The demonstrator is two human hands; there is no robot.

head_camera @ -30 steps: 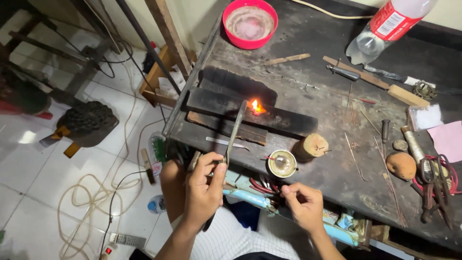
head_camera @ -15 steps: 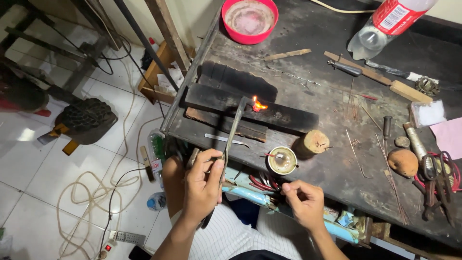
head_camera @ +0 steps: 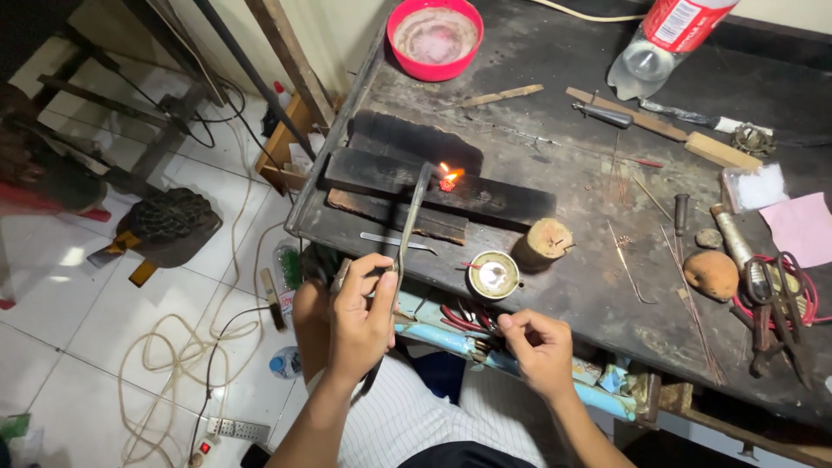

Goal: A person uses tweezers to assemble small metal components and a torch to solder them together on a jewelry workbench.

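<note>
Carefully keep left hand [head_camera: 362, 314] clenched around torch [head_camera: 407, 227], flame steady on glowing piece [head_camera: 447, 183] atop charred block [head_camera: 451, 195] near counter's left edge; right hand [head_camera: 539, 348] loosely curled, holding nothing visible.

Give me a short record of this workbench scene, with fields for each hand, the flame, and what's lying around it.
left hand: left hand grips the torch, its nozzle aimed at the flame
right hand: right hand at the bench's near edge, fingers pinched; what they hold is too small to tell
flame: small flame on the charred block
near flame: round tin and wooden stump
bench: dark workbench with red bowl, plastic bottle and pliers
</note>
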